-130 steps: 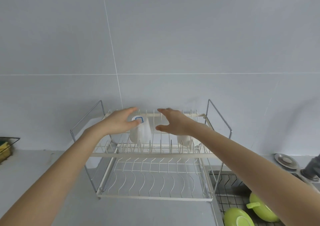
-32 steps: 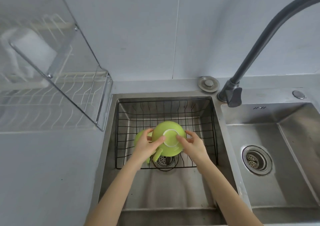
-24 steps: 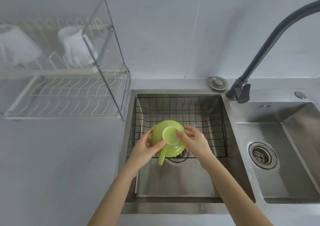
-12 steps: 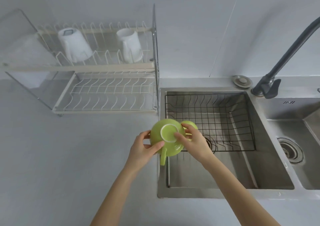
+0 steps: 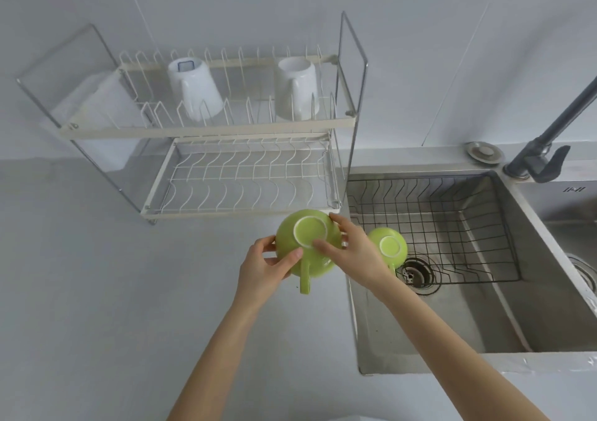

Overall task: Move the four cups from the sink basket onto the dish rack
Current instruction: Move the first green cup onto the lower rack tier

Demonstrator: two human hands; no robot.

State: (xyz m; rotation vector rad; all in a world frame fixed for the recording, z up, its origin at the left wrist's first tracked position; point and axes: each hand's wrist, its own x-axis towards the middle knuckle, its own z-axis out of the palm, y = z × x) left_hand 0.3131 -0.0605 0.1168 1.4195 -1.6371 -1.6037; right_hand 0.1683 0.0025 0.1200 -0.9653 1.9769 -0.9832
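Left hand: the left hand (image 5: 262,267) is clamped on the left side of a green cup (image 5: 308,242), thumb laid on the upturned base side.
Right hand: the right hand (image 5: 353,252) is clamped on the right side of the same cup, fingers curled over its far edge, thumb on the base ring.
Held cup: inverted, base toward the camera, handle pointing down toward the person; it is held above the table (image 5: 97,291), just in front of the front right corner of the dish rack (image 5: 239,129) and beside the left rim of the sink (image 5: 452,323).
Second green cup: a second green cup (image 5: 389,247) lies upside down at the left end of the sink basket (image 5: 452,226), partly hidden behind the right hand.
Rack, upper tier: two white cups are inverted among the tines, the left white cup (image 5: 195,92) with a blue-edged mark on its base, the right white cup (image 5: 297,89) near the right end.
Rack, lower tier: no cups on it.
Sink basket: black wire, seated in the left sink bowl over the drain (image 5: 416,272).
Faucet: a dark faucet (image 5: 546,149) stands at the sink's back right corner.
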